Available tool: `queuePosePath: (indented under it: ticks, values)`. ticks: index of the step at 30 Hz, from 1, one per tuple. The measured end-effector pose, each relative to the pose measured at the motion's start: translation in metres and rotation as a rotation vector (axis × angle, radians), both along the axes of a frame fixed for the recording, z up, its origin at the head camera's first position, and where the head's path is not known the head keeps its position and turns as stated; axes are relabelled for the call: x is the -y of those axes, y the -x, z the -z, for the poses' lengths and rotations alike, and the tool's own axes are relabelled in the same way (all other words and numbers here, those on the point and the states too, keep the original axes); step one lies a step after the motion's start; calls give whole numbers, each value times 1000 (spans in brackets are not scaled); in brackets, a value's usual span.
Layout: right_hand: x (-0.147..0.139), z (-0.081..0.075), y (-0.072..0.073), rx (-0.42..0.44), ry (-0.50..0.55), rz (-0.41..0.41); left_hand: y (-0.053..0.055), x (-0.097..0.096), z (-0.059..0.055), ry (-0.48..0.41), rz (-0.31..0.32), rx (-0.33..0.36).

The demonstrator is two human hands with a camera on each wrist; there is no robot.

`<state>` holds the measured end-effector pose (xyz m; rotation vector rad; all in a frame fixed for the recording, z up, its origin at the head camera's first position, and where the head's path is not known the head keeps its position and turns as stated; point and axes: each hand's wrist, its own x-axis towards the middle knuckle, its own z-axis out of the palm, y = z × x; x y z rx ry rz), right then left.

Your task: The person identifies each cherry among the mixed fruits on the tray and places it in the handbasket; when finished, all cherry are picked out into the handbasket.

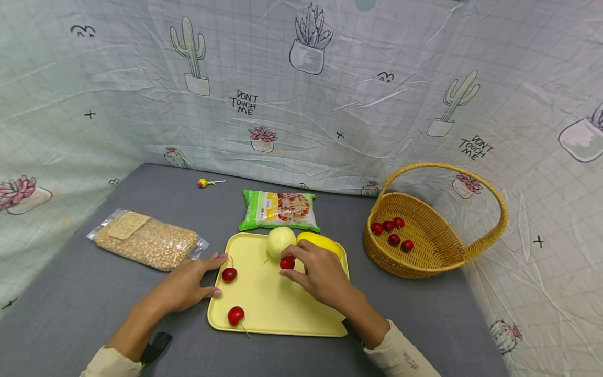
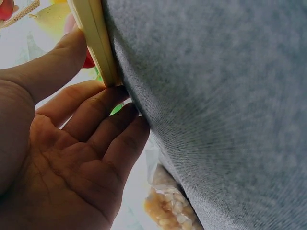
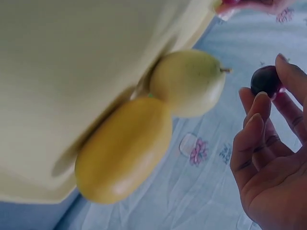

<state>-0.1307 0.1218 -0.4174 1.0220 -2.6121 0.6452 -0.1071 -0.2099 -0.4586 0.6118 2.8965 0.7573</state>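
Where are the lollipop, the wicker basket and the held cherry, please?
Lollipop (image 1: pixel 202 183), head view: wrapped candy end.
Wicker basket (image 1: pixel 431 242), head view: bare woven inside.
Held cherry (image 1: pixel 287 263), head view: middle of its visible red skin.

The tray (image 1: pixel 264 309) looks like smooth plastic; at its two o'clock, a rough woven basket (image 1: pixel 395 267); at ten, a clear, glossy plastic bag (image 1: pixel 148 243); at twelve, a shiny plastic packet (image 1: pixel 282 209). The tablecloth (image 1: pixel 424 324) is matt fabric, the held cherry (image 1: pixel 287 263) glossy.
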Motion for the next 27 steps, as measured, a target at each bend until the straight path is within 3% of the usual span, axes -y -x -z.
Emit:
queuePosePath:
  ticks: [10,27]
  values:
    - [-21,-9,9,-17,89,92,0,0,-1,-2,1,19]
    - [-62,-28,23,-20,131,237,0,0,-1,-5,4,3]
